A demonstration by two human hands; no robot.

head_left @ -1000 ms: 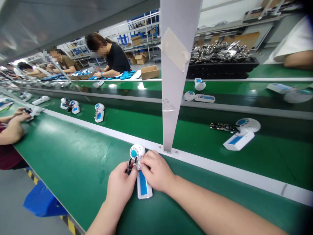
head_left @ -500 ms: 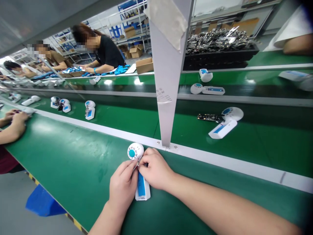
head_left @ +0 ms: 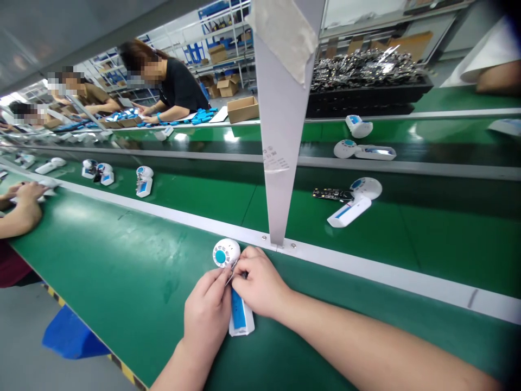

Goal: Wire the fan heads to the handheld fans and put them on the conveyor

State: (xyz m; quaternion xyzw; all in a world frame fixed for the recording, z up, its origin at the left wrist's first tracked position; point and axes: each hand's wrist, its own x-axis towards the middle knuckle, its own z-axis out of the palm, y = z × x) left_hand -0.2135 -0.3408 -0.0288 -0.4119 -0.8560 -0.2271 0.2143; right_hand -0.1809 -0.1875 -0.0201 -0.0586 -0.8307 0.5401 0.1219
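Note:
A white handheld fan lies on the green worktop in front of me, its round vented head with a blue centre pointing away. Its handle is uncovered and shows a blue inside. My left hand is closed at the fan's neck, thumb and fingers pinching a thin, light-edged part there. From the other side, my right hand is closed too, its fingertips meeting the left ones just below the head. What the right fingers pinch is hidden, with only a small dark bit showing.
A white post rises from the pale rail beyond my hands. Behind it, a green belt carries an opened fan with a circuit board and several more. A co-worker's hands work at the left. Metallic parts fill a black tray.
Fans on the near belt have shifted left, and those on the far belt right. The handle of the fan between my hands has swung slightly right. Both my hands stay closed at its neck.

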